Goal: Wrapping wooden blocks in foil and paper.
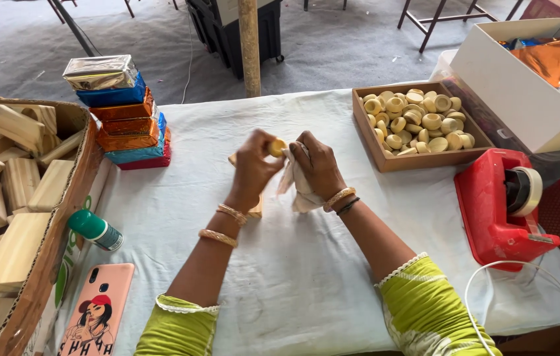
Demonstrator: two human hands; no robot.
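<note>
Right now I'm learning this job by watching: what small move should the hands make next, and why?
Probably rub the cloth in the right hand over the small round wooden piece pinched by the left hand; the two already meet above the table.

A small round yellowish wooden cap [277, 147] is pinched in the left hand [253, 166], while a crumpled whitish cloth [296, 181] is gripped in the right hand [317, 166] and pressed against the cap. Both hands are held above a table covered in pale cloth [306, 277]. A shallow wooden tray of similar round caps [418, 124] is seen nearby, a red tape dispenser [501, 204] beside it, and a stack of foil-wrapped blocks [125, 115] further off.
</note>
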